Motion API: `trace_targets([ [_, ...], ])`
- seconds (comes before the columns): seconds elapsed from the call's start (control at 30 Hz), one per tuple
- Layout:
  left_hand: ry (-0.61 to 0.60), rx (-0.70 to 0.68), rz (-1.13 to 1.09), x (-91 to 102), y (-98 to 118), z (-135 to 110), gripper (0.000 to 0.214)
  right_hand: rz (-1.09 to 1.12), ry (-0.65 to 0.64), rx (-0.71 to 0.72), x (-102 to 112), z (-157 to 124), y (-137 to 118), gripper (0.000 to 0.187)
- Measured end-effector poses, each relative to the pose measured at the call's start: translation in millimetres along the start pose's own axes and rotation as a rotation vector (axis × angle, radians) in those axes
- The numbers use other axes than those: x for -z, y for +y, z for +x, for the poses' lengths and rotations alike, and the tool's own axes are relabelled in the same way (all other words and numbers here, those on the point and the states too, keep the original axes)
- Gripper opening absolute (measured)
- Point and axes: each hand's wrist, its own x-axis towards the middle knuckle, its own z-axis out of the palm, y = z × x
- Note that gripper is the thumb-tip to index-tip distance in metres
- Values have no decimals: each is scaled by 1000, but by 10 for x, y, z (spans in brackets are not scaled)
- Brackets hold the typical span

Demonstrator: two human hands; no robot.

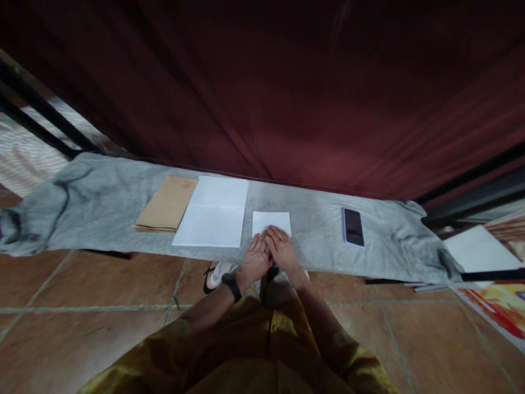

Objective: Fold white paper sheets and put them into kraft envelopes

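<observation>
Your left grip (pixel 256 258) and right grip (pixel 283 249) lie open on the paper (pixel 271 220); thin and floppy, pinch an edge.

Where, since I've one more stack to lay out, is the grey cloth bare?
The grey cloth is bare between the small white paper, pressed by the left hand and right hand, and the phone, and left of the brown envelopes. Crowded: envelopes, large white sheets and small paper lie side by side.
</observation>
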Motion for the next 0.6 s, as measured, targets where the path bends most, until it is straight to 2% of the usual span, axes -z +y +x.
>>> trace_targets([
  [0.2, -27, -97, 3, 41, -101, -50, 78, -130, -101, 68, 79, -154, 45, 51],
  [0.4, -41, -94, 27, 55, -119, -82, 86, -211, -104, 34, 139, -288, 116, 54],
  [0.6, -64, -80, 7, 75, -116, -88, 84, -236, -74, 12, 186, -373, 185, 56],
])
